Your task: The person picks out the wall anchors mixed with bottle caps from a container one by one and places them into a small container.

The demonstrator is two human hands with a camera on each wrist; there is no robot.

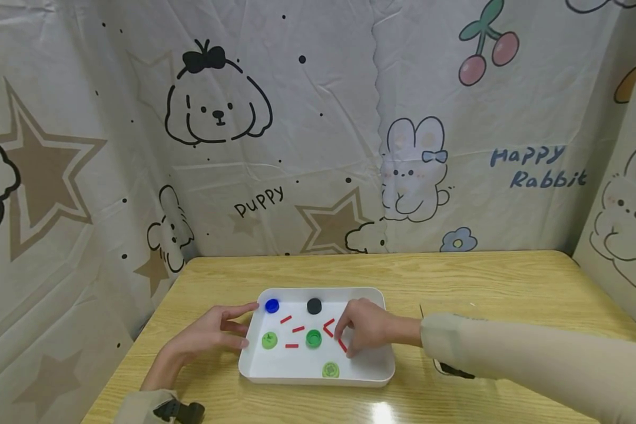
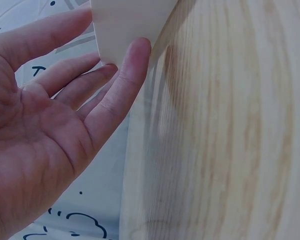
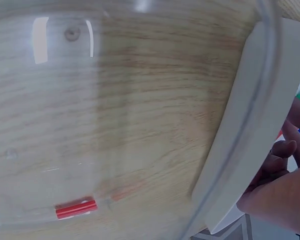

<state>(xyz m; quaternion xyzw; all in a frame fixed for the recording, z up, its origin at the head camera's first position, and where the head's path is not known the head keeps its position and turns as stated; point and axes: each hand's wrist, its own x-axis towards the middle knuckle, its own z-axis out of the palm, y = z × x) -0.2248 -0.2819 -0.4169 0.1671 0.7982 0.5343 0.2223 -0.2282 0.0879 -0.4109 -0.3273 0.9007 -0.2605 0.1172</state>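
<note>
A shallow white tray (image 1: 360, 368) stands on the wooden table and holds round caps and short red sticks. Spread, fairly straight fingers of my left hand (image 1: 212, 333) touch the tray's left side; the left wrist view shows this hand (image 2: 55, 115) against the white wall (image 2: 125, 25). My right hand (image 1: 368, 323) reaches over the tray's right part. Its thumb and finger pinch a red stick (image 1: 342, 345) close to the tray floor. Left of that stick, two more sticks (image 1: 328, 327) form a V. In the right wrist view the right hand (image 3: 280, 185) is partly cut off.
Inside the tray are a blue cap (image 1: 272, 305), a black cap (image 1: 314, 305), a green cap (image 1: 313, 338) and light green caps (image 1: 269, 340). A clear container (image 3: 140, 100) with a red stick (image 3: 76, 209) stands right of the tray, under the right forearm. A patterned curtain (image 1: 318, 118) hangs behind.
</note>
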